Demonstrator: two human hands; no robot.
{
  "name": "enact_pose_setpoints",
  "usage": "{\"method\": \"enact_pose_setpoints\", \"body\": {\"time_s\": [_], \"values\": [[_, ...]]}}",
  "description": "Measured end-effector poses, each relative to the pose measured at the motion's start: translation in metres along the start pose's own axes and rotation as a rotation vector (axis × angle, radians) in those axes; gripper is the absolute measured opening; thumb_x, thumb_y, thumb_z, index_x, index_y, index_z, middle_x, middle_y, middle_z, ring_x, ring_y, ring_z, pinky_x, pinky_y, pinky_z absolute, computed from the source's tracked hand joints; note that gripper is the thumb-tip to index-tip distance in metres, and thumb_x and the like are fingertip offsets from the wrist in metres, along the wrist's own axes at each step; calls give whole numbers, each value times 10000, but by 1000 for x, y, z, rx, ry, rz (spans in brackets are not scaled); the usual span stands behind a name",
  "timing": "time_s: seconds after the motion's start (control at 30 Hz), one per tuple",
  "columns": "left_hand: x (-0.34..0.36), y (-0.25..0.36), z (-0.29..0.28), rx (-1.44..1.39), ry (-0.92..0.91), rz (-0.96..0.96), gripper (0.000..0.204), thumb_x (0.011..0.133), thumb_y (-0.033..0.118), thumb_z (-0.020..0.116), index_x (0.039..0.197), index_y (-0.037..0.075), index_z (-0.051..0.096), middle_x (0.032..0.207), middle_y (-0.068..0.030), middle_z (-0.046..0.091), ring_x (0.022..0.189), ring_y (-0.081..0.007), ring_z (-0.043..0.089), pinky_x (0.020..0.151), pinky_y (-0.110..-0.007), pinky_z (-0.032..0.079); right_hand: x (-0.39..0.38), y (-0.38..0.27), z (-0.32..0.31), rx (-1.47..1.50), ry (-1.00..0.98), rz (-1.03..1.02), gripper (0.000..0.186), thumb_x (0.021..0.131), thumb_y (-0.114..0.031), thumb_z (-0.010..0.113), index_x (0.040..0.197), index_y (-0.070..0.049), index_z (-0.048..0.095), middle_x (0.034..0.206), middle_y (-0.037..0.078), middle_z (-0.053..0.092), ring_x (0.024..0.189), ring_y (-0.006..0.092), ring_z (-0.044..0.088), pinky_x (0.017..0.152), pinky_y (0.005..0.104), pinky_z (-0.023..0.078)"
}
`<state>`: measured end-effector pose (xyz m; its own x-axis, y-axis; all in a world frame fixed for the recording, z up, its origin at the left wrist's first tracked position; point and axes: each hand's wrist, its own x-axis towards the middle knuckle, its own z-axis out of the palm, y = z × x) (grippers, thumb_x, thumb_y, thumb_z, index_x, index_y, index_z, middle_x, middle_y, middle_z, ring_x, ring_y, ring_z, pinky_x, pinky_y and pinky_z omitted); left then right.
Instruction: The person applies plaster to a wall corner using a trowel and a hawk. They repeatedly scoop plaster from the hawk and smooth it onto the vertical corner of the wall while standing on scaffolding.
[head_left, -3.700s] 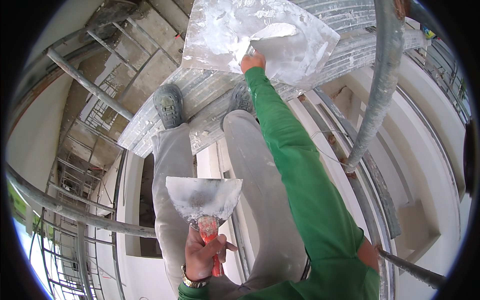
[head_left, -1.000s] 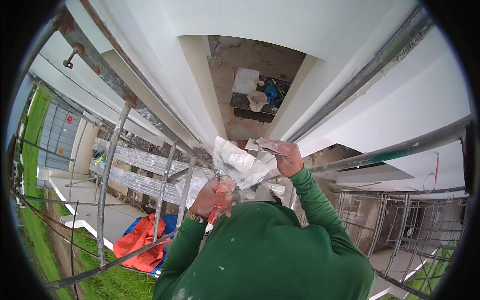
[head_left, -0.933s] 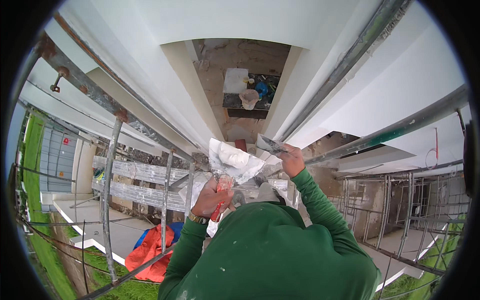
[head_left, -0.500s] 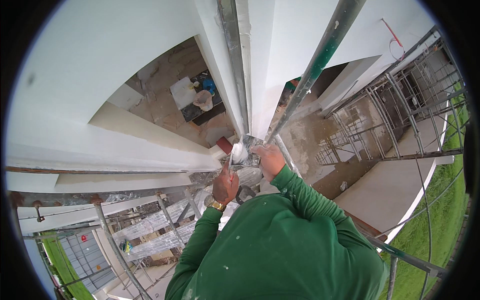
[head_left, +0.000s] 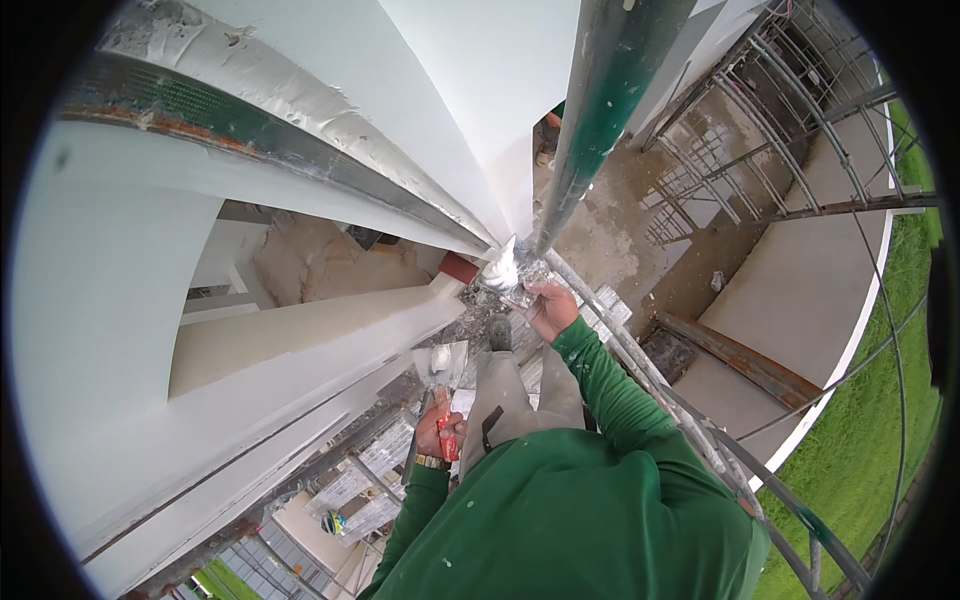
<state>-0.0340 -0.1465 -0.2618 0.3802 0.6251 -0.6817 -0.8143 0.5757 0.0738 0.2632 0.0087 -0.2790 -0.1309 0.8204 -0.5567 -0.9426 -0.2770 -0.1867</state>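
Observation:
My left hand (head_left: 438, 432), with a watch at the wrist, is low beside my left leg and closed round the red handle of a putty knife (head_left: 440, 362). White filler lies on its broad blade. In front of me, my right hand (head_left: 552, 312) grips the edge of a flat metal blade (head_left: 530, 272); its handle does not show. A heap of white filler (head_left: 501, 268) sits on that blade, close to the foot of the white wall corner (head_left: 505, 190).
A thick scaffold pole (head_left: 610, 110) rises just beyond my right hand. At left, a metal straightedge (head_left: 300, 150) runs along a strip of rough filler. A white-walled opening (head_left: 300, 320) lies below it. Scaffold rails (head_left: 690, 420) pass on my right, above grass (head_left: 840, 440). My shoe (head_left: 498, 333) stands on spattered boards.
My left hand has moved down and away from my right hand, carrying the putty knife. My right hand has shifted slightly right and up with the filler-laden blade. The view has turned.

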Motion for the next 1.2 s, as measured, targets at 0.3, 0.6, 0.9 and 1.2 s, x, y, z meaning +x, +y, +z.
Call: {"method": "enact_pose_setpoints", "body": {"time_s": [0.3, 0.6, 0.9, 1.2], "values": [[11, 93, -39, 122, 110, -218, 244, 998, 198, 466, 1224, 151, 545, 852, 14, 616, 496, -100, 456, 664, -316, 486, 117, 73, -74, 235, 153, -275, 212, 815, 123, 517, 986, 24, 593, 951, 98, 651, 895, 226, 639, 872, 384, 528], [-4, 127, -30, 281, 337, -134, 262, 980, 137, 476, 1235, 129, 539, 1246, -85, 614, 468, -118, 460, 622, -312, 537, 246, 144, -80, -140, 415, -682, 387, 785, -81, 620, 1142, 70, 616, 1017, 133, 682, 907, 190, 625, 848, 307, 475], [3, 139, -30, 413, 389, -161, 219, 1000, 173, 454, 1206, 160, 528, 897, -47, 618, 466, -108, 446, 555, -283, 539, 288, 164, -107, -151, 574, -700, 413, 793, -101, 606, 1162, 84, 599, 992, 157, 687, 883, 202, 630, 829, 322, 490], [0, 148, -53, 318, 385, -271, 189, 991, 175, 454, 1144, 162, 563, 679, -43, 524, 478, -140, 442, 655, -337, 512, 285, 185, -101, -723, 658, -841, 436, 829, -176, 620, 1195, 58, 575, 976, 289, 653, 922, 424, 643, 843, 440, 494]]}}
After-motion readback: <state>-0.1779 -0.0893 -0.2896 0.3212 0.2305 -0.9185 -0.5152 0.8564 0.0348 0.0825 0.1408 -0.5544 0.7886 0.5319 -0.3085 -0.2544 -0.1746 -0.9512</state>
